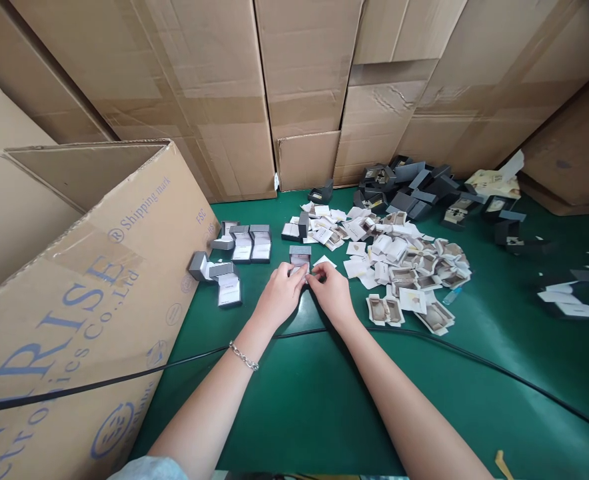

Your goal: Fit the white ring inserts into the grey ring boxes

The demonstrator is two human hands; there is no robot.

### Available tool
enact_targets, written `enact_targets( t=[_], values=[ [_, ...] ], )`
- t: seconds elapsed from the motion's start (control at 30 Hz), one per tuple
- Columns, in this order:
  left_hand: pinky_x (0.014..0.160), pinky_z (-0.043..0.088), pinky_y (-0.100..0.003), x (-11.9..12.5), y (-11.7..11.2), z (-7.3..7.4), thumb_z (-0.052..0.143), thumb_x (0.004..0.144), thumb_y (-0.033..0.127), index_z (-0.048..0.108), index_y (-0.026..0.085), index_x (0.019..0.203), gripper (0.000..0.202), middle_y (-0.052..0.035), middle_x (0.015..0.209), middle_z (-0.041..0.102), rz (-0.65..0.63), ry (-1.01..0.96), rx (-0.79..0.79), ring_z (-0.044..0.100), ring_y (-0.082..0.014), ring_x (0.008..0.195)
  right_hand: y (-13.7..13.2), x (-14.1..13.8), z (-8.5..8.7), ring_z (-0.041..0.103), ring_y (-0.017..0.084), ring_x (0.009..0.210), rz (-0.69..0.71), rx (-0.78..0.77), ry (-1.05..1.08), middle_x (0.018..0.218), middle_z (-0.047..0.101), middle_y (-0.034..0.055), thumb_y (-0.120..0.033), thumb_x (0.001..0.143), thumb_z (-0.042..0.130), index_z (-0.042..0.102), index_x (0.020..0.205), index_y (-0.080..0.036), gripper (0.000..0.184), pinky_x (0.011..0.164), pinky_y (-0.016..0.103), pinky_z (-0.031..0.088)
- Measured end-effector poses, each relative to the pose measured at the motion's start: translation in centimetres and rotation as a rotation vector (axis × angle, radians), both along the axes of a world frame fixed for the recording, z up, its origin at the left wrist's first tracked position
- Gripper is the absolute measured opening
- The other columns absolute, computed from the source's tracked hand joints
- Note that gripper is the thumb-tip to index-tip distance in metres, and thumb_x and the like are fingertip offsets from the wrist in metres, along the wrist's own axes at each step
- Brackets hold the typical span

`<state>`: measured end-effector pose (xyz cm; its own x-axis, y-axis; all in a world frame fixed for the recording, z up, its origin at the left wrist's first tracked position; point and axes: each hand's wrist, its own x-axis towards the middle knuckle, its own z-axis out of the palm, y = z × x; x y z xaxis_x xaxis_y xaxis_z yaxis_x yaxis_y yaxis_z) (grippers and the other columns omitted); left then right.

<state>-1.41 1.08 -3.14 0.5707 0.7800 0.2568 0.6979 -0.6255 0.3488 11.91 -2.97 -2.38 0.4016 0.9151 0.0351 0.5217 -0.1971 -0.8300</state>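
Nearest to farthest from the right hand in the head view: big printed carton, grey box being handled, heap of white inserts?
1. Grey box being handled, beside the right hand.
2. Heap of white inserts, off to its right.
3. Big printed carton, at left.

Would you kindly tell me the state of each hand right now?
Left hand: fingers on the open box; whether gripping cannot be told.
Right hand: fingers curled beside the box; whether holding anything cannot be told.

Open, lid raised: 1 grey box (300,251), white inside, well in from the near edge of the bench (294,413).
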Motion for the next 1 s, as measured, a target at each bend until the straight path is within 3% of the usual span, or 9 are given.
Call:
enact_targets(
  t=[0.13,0.27,0.43,0.6,0.8,0.9,1.0],
  values=[
    [0.078,0.052,-0.033,0.1,-0.3,0.5,0.029,0.092,0.030,0.047,0.026,0.128,0.041,-0.0099,0.108,0.051,0.013,0.051,-0.017,0.053,-0.0197,0.100,-0.3,-0.1,-0.3,0.058,0.015,0.071,0.022,0.036,-0.027,0.082,0.066,0.0011,-0.031,0.080,0.048,0.065,0.088,-0.021,0.021,0.068,0.027,0.042],
    [0.074,0.053,-0.031,0.3,-0.5,0.9,0.028,0.092,0.029,0.051,0.024,0.123,0.040,-0.0096,0.112,0.053,0.024,0.094,0.011,0.051,-0.0205,0.101,-0.6,-0.1,-0.4,0.059,0.015,0.079,0.079,0.064,-0.169,0.093,0.066,0.0038,-0.028,0.085,0.045,0.064,0.109,-0.021,0.031,0.070,0.025,0.043],
    [0.088,0.050,-0.034,0.6,-0.5,1.0,0.029,0.091,0.023,0.055,0.017,0.118,0.038,-0.0091,0.116,0.057,-0.021,0.096,0.089,0.048,-0.0203,0.107,-0.8,-0.2,0.0,0.058,0.018,0.078,0.179,-0.018,-0.567,0.087,0.064,0.0069,-0.025,0.090,0.037,0.061,0.117,-0.019,0.037,0.065,0.027,0.040],
    [0.096,0.046,-0.040,1.5,-1.7,0.4,0.032,0.088,0.019,0.052,0.011,0.122,0.039,-0.0137,0.123,0.056,0.024,0.145,0.122,0.050,-0.0236,0.114,-1.5,-0.9,1.1,0.055,0.022,0.086,0.273,-0.097,-0.891,0.100,0.062,0.0134,-0.016,0.090,0.033,0.049,0.129,-0.010,0.043,0.066,0.033,0.038],
    [0.101,0.042,-0.041,1.6,-2.1,-1.1,0.030,0.086,0.015,0.034,0.006,0.136,0.050,-0.0189,0.143,0.035,0.029,0.238,0.048,0.031,-0.0285,0.135,-2.0,-1.6,1.2,0.053,0.024,0.091,0.296,-0.127,-0.937,0.104,0.060,0.0159,-0.009,0.090,0.026,0.041,0.134,-0.004,0.047,0.075,0.038,0.036],
    [0.100,0.044,-0.039,1.2,-1.3,-1.0,0.024,0.087,0.011,0.035,0.011,0.135,0.050,-0.0158,0.140,0.039,0.000,0.202,0.059,0.034,-0.0240,0.132,-1.7,-1.4,0.6,0.053,0.024,0.092,0.250,-0.069,-0.927,0.103,0.060,0.0154,-0.010,0.089,0.029,0.042,0.133,-0.006,0.046,0.087,0.042,0.031],
    [0.090,0.048,-0.039,1.5,-0.6,0.0,0.026,0.088,0.013,0.041,0.019,0.131,0.046,-0.0138,0.131,0.046,0.071,0.160,0.099,0.046,-0.0223,0.115,-1.2,-0.6,0.3,0.054,0.023,0.093,0.211,-0.024,-0.874,0.103,0.061,0.0140,-0.010,0.087,0.033,0.050,0.127,-0.010,0.043,0.094,0.043,0.026]
  ],
)
